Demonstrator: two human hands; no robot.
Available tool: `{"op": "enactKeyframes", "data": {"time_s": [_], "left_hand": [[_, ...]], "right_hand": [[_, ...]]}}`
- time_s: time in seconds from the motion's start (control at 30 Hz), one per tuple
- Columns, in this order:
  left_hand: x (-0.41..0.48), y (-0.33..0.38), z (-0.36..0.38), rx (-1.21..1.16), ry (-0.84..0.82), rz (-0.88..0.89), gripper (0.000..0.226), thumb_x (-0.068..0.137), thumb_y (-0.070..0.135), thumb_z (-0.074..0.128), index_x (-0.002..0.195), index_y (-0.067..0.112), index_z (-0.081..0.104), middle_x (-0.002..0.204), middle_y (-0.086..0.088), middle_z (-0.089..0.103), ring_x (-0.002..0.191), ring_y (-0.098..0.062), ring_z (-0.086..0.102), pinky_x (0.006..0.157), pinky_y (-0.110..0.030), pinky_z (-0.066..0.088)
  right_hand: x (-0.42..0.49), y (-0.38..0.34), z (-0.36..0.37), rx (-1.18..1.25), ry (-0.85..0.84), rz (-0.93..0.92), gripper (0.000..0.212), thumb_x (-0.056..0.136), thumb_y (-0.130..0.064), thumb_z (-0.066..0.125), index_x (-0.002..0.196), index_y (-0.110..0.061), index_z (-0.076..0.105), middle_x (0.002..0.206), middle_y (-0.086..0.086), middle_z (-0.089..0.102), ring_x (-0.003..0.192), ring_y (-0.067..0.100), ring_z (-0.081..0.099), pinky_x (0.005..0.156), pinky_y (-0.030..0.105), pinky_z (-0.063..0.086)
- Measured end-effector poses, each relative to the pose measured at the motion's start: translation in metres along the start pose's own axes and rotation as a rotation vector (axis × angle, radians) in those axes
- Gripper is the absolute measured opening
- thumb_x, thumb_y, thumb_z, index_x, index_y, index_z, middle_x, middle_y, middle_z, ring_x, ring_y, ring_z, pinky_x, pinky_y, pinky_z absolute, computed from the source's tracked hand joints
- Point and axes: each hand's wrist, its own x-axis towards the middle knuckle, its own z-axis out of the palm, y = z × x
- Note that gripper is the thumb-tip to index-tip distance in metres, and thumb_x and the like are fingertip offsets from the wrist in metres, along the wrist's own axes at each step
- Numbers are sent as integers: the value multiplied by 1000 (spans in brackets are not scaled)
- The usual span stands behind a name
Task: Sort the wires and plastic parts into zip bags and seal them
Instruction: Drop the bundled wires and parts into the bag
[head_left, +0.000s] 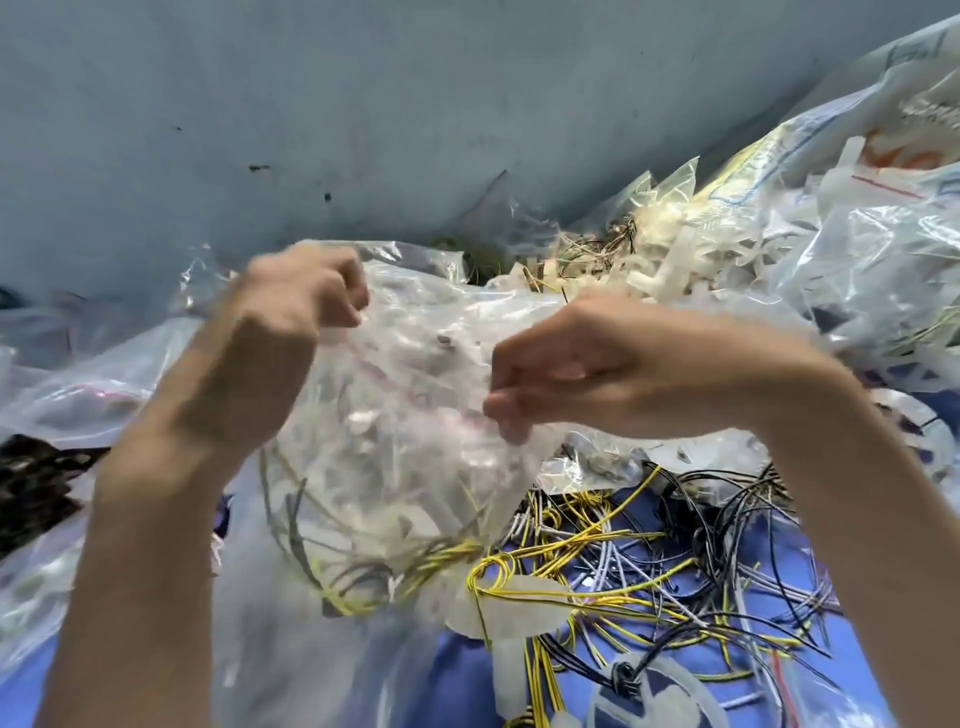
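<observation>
Zip bag (395, 415), clear, crumpled, wire-stuffed, pinched by left hand (296, 296) and right hand (587, 369)

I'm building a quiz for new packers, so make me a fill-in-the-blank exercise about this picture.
1. The left hand and right hand pinch the same clear ____.
2. The loose wires lie on a ____ surface.
3. The plastic parts heaped behind the hands are ____.
Missing: bag, blue, white.

both hands, left hand (301, 291) and right hand (587, 364), pinch a zip bag (395, 415) (wires inside).
</observation>
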Motion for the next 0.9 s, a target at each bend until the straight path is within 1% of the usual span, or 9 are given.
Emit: {"op": "enactKeyframes", "data": {"time_s": [0.07,0.13,0.23,0.33,0.43,0.5,0.63,0.77,0.9], "left_hand": [[-5,-5,-1,31,-127,-1,38,81,9,51,46,24,52,64,3,48,57,3,48,59,-14,33],[-15,-11,-5,93,-223,13,23,75,48,45,64,40,63,75,8,58,74,-2,54,70,-20,36],[-23,-25,-17,200,-329,44,46,62,77,37,78,42,62,79,20,62,77,3,56,71,-26,38],[-27,-29,-22,152,-334,68,45,70,71,45,67,27,55,64,11,55,60,-3,48,64,-33,37],[-23,-28,-16,132,-15,230,37,84,53,42,67,20,46,65,4,43,59,-11,41,66,-20,36],[-14,-24,-16,16,131,272,55,84,62,46,68,10,43,68,-9,38,54,-16,34,59,-22,28],[-18,-22,-13,90,68,389,45,91,56,38,75,16,53,79,-3,46,72,-14,48,66,-19,34],[-16,-19,-11,115,258,471,44,98,47,35,75,13,52,85,-3,43,77,-9,46,72,-27,34],[-16,-34,-25,75,85,423,42,93,61,39,78,27,55,74,4,56,72,-13,53,68,-29,39]], "right_hand": [[3,2,3,-66,-4,52,31,92,-39,51,86,-14,69,79,-5,67,74,15,61,68,34,48],[5,3,4,-73,-11,77,31,91,-41,51,90,-15,68,89,-4,66,82,12,61,76,37,48],[5,2,5,-8,-109,98,26,87,-47,57,96,-24,67,97,-14,64,89,-3,61,82,33,52],[4,3,9,-31,-230,128,21,82,-48,63,98,-34,65,94,-25,60,88,-6,60,79,21,51],[5,1,10,-37,-189,87,11,85,-37,65,93,-29,63,85,-20,63,79,-6,60,62,13,45],[4,-4,7,179,-97,33,4,88,-24,65,88,-21,62,83,-7,68,73,0,66,63,14,48],[-2,-8,1,294,-65,-11,5,87,-21,65,89,-26,65,84,-8,69,72,5,70,66,15,52],[1,-1,2,175,7,51,7,87,-26,64,89,-20,67,86,-13,69,72,3,70,71,25,53],[-3,-4,-3,228,-13,31,10,86,-29,65,87,-19,67,84,-14,70,70,0,68,64,15,52]]}}
